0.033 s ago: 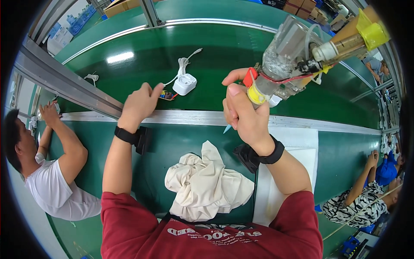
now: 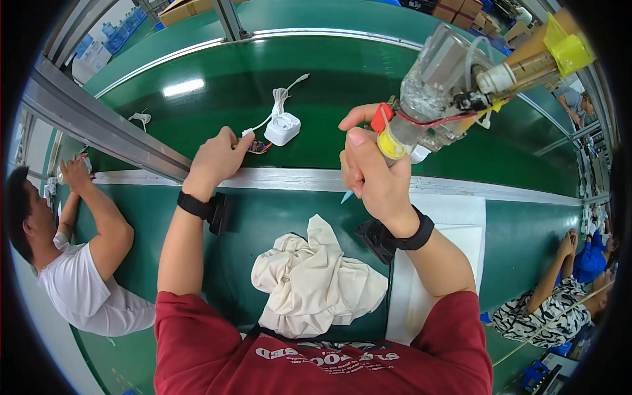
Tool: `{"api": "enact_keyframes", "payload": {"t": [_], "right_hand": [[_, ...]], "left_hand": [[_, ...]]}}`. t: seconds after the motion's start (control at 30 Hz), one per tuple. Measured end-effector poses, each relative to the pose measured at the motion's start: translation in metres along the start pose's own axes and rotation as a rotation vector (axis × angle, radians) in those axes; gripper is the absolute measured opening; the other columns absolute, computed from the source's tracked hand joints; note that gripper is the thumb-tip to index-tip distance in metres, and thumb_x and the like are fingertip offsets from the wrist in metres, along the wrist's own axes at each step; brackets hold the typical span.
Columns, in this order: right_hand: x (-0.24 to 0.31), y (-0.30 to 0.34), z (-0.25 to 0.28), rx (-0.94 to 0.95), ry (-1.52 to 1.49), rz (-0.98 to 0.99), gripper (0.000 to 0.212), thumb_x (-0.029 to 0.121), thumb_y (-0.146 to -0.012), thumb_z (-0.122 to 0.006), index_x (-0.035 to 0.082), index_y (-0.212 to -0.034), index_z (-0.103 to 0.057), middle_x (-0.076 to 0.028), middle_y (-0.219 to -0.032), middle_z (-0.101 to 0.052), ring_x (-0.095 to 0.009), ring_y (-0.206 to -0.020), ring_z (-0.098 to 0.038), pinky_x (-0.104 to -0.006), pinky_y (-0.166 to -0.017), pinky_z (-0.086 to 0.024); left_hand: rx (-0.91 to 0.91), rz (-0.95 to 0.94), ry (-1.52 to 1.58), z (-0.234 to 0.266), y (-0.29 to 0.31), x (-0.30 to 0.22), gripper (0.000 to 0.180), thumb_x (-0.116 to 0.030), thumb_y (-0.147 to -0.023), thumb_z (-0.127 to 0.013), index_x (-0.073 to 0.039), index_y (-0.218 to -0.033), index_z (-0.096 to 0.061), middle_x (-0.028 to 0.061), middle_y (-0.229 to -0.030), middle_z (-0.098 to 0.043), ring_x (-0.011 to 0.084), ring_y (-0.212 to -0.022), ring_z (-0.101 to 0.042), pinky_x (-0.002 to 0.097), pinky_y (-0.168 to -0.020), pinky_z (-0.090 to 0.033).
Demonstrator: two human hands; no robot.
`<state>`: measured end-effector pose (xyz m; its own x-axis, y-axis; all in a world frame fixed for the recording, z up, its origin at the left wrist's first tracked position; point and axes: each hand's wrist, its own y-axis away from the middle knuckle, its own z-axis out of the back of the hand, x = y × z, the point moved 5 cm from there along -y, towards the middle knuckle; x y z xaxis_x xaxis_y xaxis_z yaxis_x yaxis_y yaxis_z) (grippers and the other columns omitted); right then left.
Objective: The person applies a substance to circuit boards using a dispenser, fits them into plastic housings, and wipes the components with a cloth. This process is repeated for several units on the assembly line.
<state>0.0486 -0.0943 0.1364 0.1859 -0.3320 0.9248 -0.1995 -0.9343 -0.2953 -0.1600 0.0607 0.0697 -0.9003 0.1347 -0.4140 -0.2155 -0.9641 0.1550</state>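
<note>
My left hand [image 2: 216, 158] is closed at the fingertips on a white cord [image 2: 263, 122] close to its end. Beside those fingertips lies a small circuit board [image 2: 258, 146], with red wire leading toward a white, square-topped housing [image 2: 283, 129]. The rest of the cord is bundled behind the housing. My right hand [image 2: 375, 168] grips what looks like a glue dispenser [image 2: 421, 99], a clear bottle-like body with yellow tape and a red part under my index finger. Its pale blue tapered tip [image 2: 347, 196] sticks out below my hand, apart from the board.
A crumpled cream cloth [image 2: 316, 283] lies before me, with white foam sheets [image 2: 454, 257] to its right. A metal rail [image 2: 296, 178] crosses behind it. A metal post [image 2: 112, 125] slants in at left. People work at left [image 2: 92, 276] and right [image 2: 546, 309].
My left hand has shifted slightly to the right, its fingertips now on the cord beside the board. The board has moved a little. My right hand and the dispenser stay put.
</note>
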Motion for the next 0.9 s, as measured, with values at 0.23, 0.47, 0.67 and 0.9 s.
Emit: {"api": "enact_keyframes", "payload": {"t": [0.23,0.47,0.67,0.9], "right_hand": [[0.002,0.0,0.001,0.012,-0.001,0.008,0.016,0.015,-0.095,-0.045,0.001,-0.103,-0.044,0.003,-0.05,-0.037,-0.004,-0.037,-0.031,-0.0217,-0.035,-0.025],[-0.001,0.0,0.005,0.007,0.006,0.029,0.017,0.017,-0.096,-0.047,0.002,-0.103,-0.045,0.003,-0.049,-0.037,-0.004,-0.036,-0.032,-0.0215,-0.035,-0.025],[-0.001,-0.001,0.005,0.016,0.016,0.036,0.017,0.017,-0.096,-0.048,0.002,-0.102,-0.045,0.003,-0.049,-0.037,-0.004,-0.037,-0.032,-0.0214,-0.035,-0.025],[0.0,-0.002,0.007,0.003,0.014,0.038,0.016,0.017,-0.096,-0.047,0.002,-0.102,-0.045,0.003,-0.049,-0.038,-0.004,-0.036,-0.032,-0.0215,-0.035,-0.025]], "left_hand": [[0.225,-0.093,0.582,-0.021,-0.007,0.002,0.029,-0.018,-0.093,-0.055,-0.001,-0.115,-0.051,0.0134,-0.1,-0.064,0.0166,-0.086,-0.065,0.0289,-0.079,-0.053],[0.157,-0.206,1.433,0.01,-0.01,-0.011,0.033,-0.015,-0.094,-0.048,0.006,-0.12,-0.045,0.0168,-0.107,-0.059,0.0254,-0.097,-0.063,0.0343,-0.088,-0.054],[0.209,-0.124,1.711,0.023,-0.006,-0.023,0.033,-0.014,-0.096,-0.044,0.009,-0.12,-0.044,0.0191,-0.109,-0.058,0.028,-0.096,-0.064,0.0353,-0.086,-0.055],[0.681,-0.165,1.677,0.023,0.004,-0.039,0.031,-0.017,-0.098,-0.044,0.007,-0.117,-0.047,0.0198,-0.109,-0.058,0.0296,-0.093,-0.065,0.0326,-0.08,-0.058]]}}
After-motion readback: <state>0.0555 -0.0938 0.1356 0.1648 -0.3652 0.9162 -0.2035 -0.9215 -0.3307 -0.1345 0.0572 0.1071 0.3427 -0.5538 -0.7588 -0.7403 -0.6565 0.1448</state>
